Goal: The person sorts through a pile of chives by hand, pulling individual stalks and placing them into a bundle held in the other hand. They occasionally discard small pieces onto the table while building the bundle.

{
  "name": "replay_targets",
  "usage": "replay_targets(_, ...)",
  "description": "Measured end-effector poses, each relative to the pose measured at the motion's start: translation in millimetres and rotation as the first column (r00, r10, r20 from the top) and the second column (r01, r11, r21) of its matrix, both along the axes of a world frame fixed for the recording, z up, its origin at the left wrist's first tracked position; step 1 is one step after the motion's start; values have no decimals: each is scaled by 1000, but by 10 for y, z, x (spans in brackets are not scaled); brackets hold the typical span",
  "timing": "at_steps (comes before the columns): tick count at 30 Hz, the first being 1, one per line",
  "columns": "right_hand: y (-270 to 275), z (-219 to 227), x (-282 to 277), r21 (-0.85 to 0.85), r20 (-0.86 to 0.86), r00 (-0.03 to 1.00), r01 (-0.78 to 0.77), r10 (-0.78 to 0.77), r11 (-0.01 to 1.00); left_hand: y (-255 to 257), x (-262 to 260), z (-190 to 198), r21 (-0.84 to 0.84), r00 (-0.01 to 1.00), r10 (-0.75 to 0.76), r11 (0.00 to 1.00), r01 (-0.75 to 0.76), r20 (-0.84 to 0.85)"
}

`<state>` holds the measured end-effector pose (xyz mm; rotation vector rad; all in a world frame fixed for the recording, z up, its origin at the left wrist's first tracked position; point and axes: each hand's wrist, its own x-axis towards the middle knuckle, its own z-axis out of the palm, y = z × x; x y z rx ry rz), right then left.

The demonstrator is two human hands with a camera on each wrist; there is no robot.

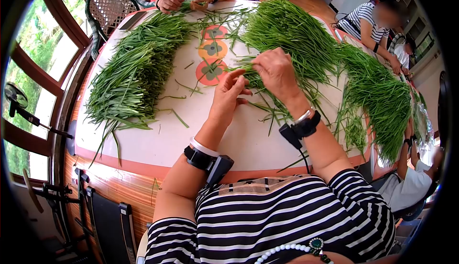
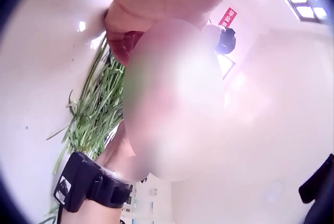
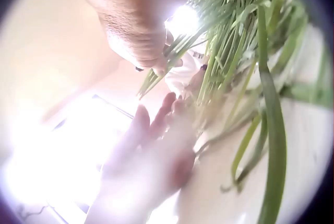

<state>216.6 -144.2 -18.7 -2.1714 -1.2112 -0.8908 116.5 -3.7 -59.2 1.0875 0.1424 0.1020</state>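
Note:
My right hand (image 1: 278,75) pinches a few green chives (image 3: 180,51) between thumb and fingers, their pale cut ends sticking out below the grip in the right wrist view. Just left of it, my left hand (image 1: 227,96) is held with loosely bent fingers close to those ends, nothing visible in its grasp. Behind the right hand lies a big heap of chives (image 1: 291,34). Loose stalks (image 1: 272,106) are scattered on the white table (image 1: 158,144) beneath both hands. In the left wrist view a blurred patch hides much of the work.
A long chive pile (image 1: 136,68) lines the table's left side, and another pile (image 1: 377,101) spreads along the right. Round flower-like prints (image 1: 212,49) mark the middle. Across the table a person's hands (image 1: 169,3) handle stalks; other people sit at the right. A wicker chair (image 1: 111,6) stands far left.

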Motion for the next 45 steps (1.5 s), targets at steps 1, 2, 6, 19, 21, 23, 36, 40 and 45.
replay_targets(1,28,6,-100,-29,9,1000,-6,6,1000,-30,4,23,42,999,31,999,-32,14)
replay_targets(2,53,-63,-131,-36,24,999,-42,42,998,-58,6,39,81,998,63,995,-65,28)
replay_targets(6,137,-140,-295,-30,-43,995,-96,95,995,6,19,-10,124,993,56,990,-69,106)
replay_targets(19,-454,64,162,40,-694,710,-127,119,991,762,97,-40,-718,926,-15,627,302,377)
replay_targets(21,-338,-102,236,45,-423,905,-28,45,999,612,111,-89,-610,961,-57,762,217,271)
replay_targets(23,-193,-186,230,-21,-332,943,9,-15,1000,423,70,-11,-518,993,-59,849,105,104)
replay_targets(36,7,-166,230,-48,-165,985,33,-40,998,325,22,21,-273,998,-51,961,41,-32)
replay_targets(40,33,-106,211,48,-98,994,-39,44,998,294,20,14,-192,999,-38,981,31,-34)
replay_targets(45,139,35,-47,-37,-9,996,-90,89,995,216,-2,65,-172,999,-3,985,11,49)
